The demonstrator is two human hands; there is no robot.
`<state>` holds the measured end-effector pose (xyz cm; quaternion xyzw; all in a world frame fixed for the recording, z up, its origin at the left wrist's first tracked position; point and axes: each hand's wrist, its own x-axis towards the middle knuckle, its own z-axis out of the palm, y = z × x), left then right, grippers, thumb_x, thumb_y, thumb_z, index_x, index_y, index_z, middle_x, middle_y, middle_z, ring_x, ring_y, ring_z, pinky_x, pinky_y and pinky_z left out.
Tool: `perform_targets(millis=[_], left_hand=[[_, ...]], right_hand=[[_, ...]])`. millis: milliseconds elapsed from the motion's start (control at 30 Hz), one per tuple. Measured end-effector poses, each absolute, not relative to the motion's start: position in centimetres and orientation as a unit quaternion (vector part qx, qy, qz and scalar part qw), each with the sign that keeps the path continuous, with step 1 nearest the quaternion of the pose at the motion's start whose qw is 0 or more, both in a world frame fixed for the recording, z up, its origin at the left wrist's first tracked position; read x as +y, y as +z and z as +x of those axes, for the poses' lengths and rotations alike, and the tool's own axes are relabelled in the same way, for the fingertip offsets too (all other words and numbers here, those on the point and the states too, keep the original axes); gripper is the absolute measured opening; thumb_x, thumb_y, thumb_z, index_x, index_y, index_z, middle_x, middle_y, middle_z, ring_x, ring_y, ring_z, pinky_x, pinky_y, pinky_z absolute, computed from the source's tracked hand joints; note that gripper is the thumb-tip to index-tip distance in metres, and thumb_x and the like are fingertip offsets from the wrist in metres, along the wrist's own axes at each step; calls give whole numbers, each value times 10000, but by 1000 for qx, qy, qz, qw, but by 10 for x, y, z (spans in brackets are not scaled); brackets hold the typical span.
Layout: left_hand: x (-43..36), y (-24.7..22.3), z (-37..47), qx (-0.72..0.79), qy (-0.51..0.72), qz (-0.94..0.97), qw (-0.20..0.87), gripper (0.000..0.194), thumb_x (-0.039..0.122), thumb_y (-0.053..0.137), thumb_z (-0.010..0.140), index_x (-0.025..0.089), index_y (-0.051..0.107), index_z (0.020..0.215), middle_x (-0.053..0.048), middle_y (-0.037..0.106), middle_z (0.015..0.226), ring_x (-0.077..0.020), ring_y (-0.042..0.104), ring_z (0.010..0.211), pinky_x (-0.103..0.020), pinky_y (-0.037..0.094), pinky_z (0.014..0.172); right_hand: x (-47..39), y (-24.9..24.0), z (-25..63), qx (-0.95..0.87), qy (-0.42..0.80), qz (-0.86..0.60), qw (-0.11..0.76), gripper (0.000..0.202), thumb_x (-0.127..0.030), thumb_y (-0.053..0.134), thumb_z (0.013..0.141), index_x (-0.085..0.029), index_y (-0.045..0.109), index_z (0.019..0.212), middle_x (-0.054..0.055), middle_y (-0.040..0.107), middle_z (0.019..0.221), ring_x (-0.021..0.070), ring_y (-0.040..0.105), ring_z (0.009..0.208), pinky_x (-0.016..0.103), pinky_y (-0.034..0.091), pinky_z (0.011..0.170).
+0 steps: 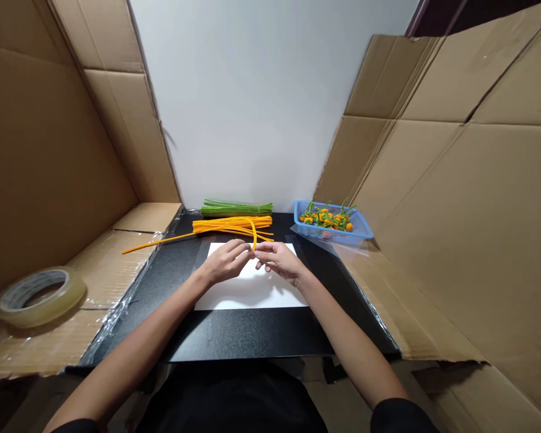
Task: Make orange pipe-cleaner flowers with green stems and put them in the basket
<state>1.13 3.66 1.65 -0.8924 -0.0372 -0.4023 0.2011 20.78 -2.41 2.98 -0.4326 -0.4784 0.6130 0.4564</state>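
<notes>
Above a white sheet (247, 293), my left hand (228, 261) and my right hand (279, 260) meet at their fingertips. Between them they pinch one end of an orange pipe cleaner (253, 231), which arches up and back to the left. Both hands have closed fingertips; the pinched end is mostly hidden by the fingers. Just behind the hands lies a bundle of orange pipe cleaners (207, 226), with one long strand sticking out to the left. A bundle of green pipe cleaners (234, 210) is behind it, near the wall.
A blue basket (365, 231) at the back right holds several small orange and green pieces. A roll of clear tape (74, 294) lies on cardboard at the left. Cardboard walls flank the black table (252, 334), and a white wall stands behind it.
</notes>
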Motion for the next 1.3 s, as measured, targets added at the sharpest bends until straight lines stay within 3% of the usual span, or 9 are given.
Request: perform_targets(millis=[167, 300, 733, 1000, 1133, 1300], left_hand=[[30, 16, 17, -53, -445, -888, 105, 65, 134, 565, 931, 167, 600, 973, -92, 691, 897, -192, 647, 851, -335, 577, 727], [28, 12, 20, -75, -481, -872, 54, 137, 163, 621, 917, 157, 593, 1050, -76, 700, 889, -166, 650, 799, -300, 569, 700], [33, 11, 17, 10, -454, -870, 190, 273, 63, 574, 906, 149, 616, 1162, -95, 730, 962, -174, 672, 797, -324, 592, 703], [35, 12, 16, 17, -426, -874, 234, 387, 37, 518, 915, 129, 548, 1290, -62, 680, 818, -169, 627, 722, -309, 564, 649], [35, 15, 14, 2, -406, -875, 263, 303, 43, 543, 902, 127, 593, 1189, -84, 694, 884, -189, 645, 797, -320, 566, 671], [37, 16, 12, 7, -401, -868, 293, 197, 57, 528, 917, 107, 605, 1091, -131, 716, 1044, -239, 671, 966, -361, 598, 750]], right_hand=[[-20, 28, 212, -484, 605, -442, 452, 399, -415, 894, 608, -143, 740, 856, 50, 716, 841, 112, 680, 600, 159, 370, 437], [-20, 28, 215, -470, 613, -462, 436, 398, -403, 916, 572, -149, 731, 817, 42, 725, 790, 102, 660, 565, 159, 356, 427], [-23, 33, 215, -471, 605, -477, 430, 339, -383, 880, 580, -149, 735, 777, 54, 725, 775, 122, 668, 580, 185, 350, 453], [-22, 29, 213, -475, 597, -475, 437, 257, -381, 806, 663, -149, 714, 723, 39, 693, 731, 85, 598, 543, 191, 298, 444], [-20, 26, 214, -474, 601, -473, 437, 259, -375, 805, 658, -147, 731, 757, 40, 686, 739, 66, 538, 532, 194, 290, 455], [-20, 27, 220, -524, 564, -481, 420, 276, -376, 791, 662, -132, 773, 791, 63, 693, 751, 107, 557, 641, 229, 392, 550]])
